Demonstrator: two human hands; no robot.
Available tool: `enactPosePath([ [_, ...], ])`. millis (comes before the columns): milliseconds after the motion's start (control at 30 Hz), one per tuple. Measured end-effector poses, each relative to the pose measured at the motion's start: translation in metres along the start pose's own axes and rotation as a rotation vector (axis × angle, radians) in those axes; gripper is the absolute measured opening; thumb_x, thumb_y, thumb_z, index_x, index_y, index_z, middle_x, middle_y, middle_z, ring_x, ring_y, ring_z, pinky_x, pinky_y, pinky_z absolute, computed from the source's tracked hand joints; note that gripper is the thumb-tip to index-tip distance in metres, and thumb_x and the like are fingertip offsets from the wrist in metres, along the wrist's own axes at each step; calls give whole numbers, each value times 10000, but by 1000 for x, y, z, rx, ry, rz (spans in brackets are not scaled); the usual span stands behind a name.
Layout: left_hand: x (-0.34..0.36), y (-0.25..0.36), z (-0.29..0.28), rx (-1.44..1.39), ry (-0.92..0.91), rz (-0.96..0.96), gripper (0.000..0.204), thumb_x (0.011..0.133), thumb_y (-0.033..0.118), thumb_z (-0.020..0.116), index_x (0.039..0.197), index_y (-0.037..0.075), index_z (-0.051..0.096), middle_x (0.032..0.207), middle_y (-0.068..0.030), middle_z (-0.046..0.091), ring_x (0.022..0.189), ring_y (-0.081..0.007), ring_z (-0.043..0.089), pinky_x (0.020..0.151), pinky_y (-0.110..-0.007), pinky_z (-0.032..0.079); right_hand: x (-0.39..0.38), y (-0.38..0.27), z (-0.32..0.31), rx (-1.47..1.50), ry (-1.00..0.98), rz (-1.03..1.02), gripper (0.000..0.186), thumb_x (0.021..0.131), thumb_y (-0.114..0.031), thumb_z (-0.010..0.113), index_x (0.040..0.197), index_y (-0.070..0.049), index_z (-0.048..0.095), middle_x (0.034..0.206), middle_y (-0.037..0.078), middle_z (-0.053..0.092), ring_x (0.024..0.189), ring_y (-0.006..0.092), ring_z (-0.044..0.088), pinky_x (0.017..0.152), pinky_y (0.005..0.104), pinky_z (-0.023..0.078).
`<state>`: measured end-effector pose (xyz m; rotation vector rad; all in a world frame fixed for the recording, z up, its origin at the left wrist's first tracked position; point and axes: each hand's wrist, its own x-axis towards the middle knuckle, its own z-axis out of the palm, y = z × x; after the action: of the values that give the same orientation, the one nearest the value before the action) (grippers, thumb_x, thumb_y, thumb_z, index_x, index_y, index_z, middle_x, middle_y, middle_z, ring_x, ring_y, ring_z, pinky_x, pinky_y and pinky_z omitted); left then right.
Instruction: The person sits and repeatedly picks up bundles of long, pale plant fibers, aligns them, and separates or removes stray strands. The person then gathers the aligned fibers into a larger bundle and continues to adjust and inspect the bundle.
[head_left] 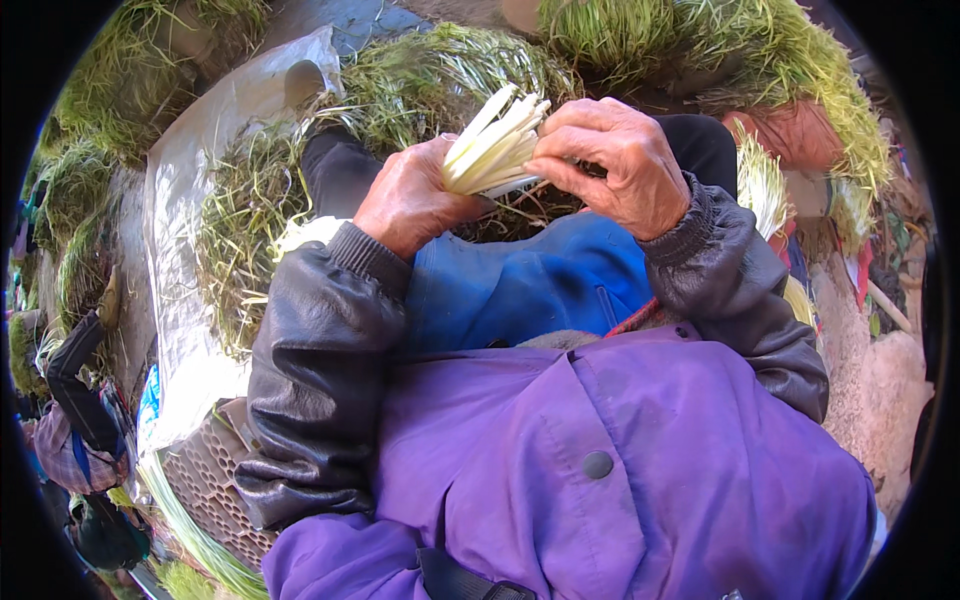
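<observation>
I hold my bundle of pale yellow-white stalks [495,145] in upper centre of frame; slanted, uneven ends fanned toward upper right.

The ground [128,225] carries everything here, showing grey-brown at the left of the frame. A whitish plastic sheet [178,260] is spread over it from upper centre down the left, with a tangled heap of green and straw-coloured leaves [235,225] overlapping its right side. More piles of green stalks lie at upper left [120,85] and upper right [620,40]. A hollow brick [212,475] sits at lower left, long pale-green stalks [190,520] alongside.
</observation>
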<state>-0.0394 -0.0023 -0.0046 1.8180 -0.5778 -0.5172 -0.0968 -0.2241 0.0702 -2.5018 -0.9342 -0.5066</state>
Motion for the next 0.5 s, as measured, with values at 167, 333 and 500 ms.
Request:
enactPosePath([
  [167,0,-1,-1,32,-27,17,459,752,60,791,1178,44,622,881,34,650,686,-34,531,589,-211,455,-3,1,9,-98,31,43,156,792,-90,744,946,-76,721,875,77,691,794,259,637,726,342,490],
  [333,1,-4,-3,-3,-60,-27,524,729,57,824,1204,50,603,959,26,659,778,-50,564,673,-218,487,-2,-1,10,-95,-29,66,203,777,-87,743,979,-85,730,849,79,698,766,257,635,726,343,493],
  [500,4,-11,-1,-88,-94,10,559,726,-5,810,1233,42,578,1102,-4,651,987,-85,587,888,-267,495,-2,-1,16,-135,-45,105,208,776,-99,746,982,-87,730,842,76,696,755,247,634,719,336,491],
])
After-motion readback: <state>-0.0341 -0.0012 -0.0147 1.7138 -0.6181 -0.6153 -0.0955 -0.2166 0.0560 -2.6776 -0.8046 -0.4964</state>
